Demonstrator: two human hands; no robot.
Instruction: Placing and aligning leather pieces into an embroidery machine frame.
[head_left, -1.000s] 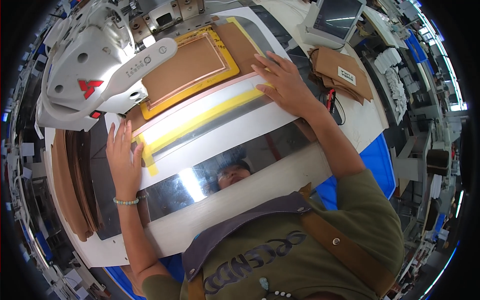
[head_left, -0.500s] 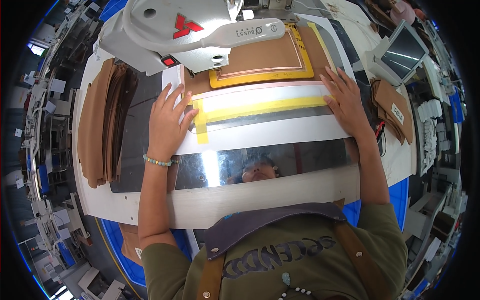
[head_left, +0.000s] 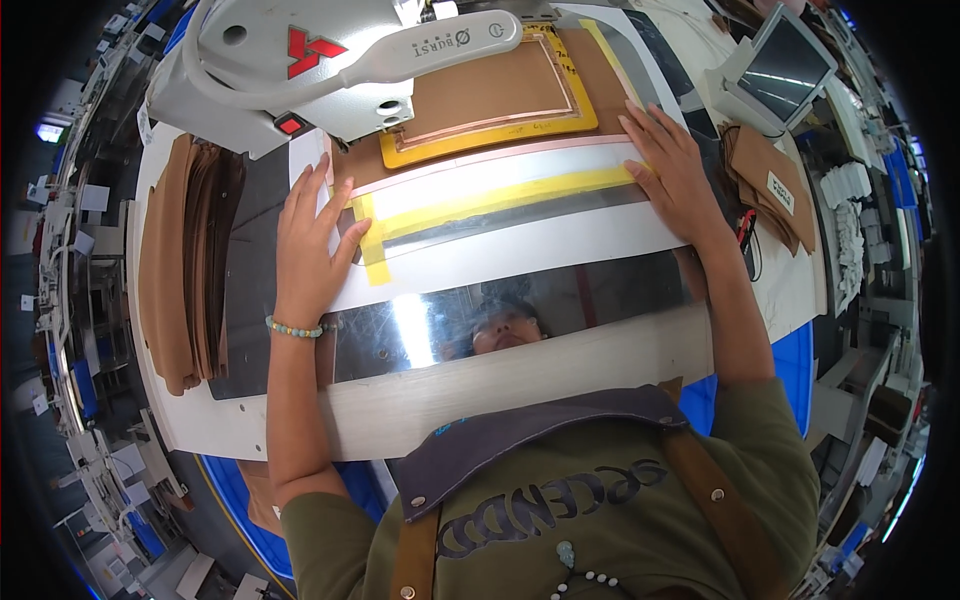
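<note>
My left hand [head_left: 312, 245] lies flat with fingers stretched out on the left edge of a white template sheet [head_left: 450, 268], its thumb near a strip of yellow tape [head_left: 375, 262]. Across the sheet, my right hand [head_left: 672, 180] rests on the right edge, fingers spread and thumb touching the end of a long yellow tape [head_left: 500, 205]. Neither hand grips anything. Between and beyond them, a brown panel [head_left: 612, 88] lies in the template under a yellow frame [head_left: 480, 149]. The head of a white sewing machine [head_left: 260, 75] covers the panel's far left part.
A grey handheld-shaped lamp [head_left: 435, 50] juts over the frame. Brown pieces stand stacked [head_left: 180, 270] at left; more brown pieces [head_left: 765, 180] lie at right below a screen [head_left: 785, 75]. Red-handled snips [head_left: 746, 228] lie beside them. A shiny metal plate [head_left: 560, 300] runs along the near side.
The whole view has shifted, so machine, sheet and hands appear further left. Both hands stay flat at the sheet's edges; no grip has changed.
</note>
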